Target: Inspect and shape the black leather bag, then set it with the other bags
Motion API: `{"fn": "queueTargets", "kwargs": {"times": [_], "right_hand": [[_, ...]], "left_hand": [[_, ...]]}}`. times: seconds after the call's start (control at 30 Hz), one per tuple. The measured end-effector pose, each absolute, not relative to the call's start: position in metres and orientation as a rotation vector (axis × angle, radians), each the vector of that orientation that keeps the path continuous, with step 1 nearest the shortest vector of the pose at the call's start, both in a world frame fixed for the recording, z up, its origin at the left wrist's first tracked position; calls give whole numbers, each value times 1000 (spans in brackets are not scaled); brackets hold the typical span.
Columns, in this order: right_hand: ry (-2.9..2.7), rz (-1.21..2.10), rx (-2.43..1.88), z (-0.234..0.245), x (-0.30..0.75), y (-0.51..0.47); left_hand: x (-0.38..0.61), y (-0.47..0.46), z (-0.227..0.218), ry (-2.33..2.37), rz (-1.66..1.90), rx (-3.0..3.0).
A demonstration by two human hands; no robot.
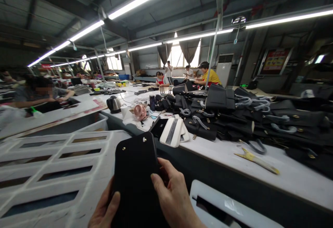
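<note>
A black flat panel (136, 172) with rounded top corners and two small metal fittings near its upper edge stands upright in front of me; it looks like a bag part. My left hand (105, 203) grips its left edge, thumb on the near face. On the right edge, my right hand (173, 191) is closed with the thumb against the same face. The panel's lower end runs out of view. Just beyond it, white padded pieces (171, 131), one with a grey stripe, lie at the table edge beside an open black bag piece (157, 128).
Many black bags (221, 98) with wrapped handles are heaped on the white table (197, 148). A yellow-handled tool (257, 160), a pink fan (140, 111) and a steel kettle (113, 103) lie or stand there. Slotted white crates (101, 153) flank me. Co-workers (206, 74) sit farther off.
</note>
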State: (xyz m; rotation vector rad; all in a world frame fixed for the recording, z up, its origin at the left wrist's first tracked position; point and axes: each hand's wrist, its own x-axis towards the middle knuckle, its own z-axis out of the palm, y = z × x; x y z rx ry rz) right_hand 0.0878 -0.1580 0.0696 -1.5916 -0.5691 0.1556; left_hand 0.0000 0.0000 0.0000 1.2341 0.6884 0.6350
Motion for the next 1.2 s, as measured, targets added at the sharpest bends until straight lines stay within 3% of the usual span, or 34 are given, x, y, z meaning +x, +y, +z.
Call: {"fn": "queueTargets", "kwargs": {"times": [0.67, 0.9, 1.2], "right_hand": [[-302, 15, -1678, -39, 92, -211], [-243, 56, -1692, -36, 98, -232], [-164, -46, -1768, -92, 76, -269]], "left_hand": [[18, -56, -38, 607, 745, 1630], [12, -78, -47, 534, 710, 1643], [11, -123, -112, 593, 742, 1660]]}}
